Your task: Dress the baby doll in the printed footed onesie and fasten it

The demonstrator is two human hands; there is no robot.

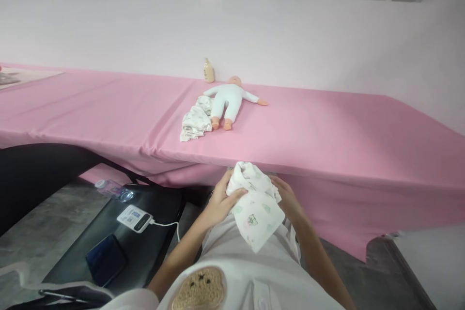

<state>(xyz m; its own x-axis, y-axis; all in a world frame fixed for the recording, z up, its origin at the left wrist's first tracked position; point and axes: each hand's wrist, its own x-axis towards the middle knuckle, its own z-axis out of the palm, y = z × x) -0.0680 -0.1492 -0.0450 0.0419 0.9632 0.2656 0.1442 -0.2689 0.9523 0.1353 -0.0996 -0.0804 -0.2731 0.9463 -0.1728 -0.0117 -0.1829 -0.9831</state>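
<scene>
Close to my body, a white cloth (256, 208) with small green and pink prints is bunched at the top and hangs in a flat flap below. My left hand (223, 198) grips its left side, thumb laid over the front. At its right edge, my right hand (286, 198) holds the cloth with its fingertips hidden behind it. Beyond the table edge, a baby doll (228, 97) in a white suit lies on its back, arms spread. Crumpled white printed baby clothes (196, 120) lie beside its legs on the left.
A pink-covered table (327, 131) runs along the white wall. A cream pump bottle (208, 71) stands behind the doll. At lower left, a black chair seat (145, 261) carries a clear bottle (114, 190), a white power bank (134, 218) with a cable, and a dark phone (106, 259).
</scene>
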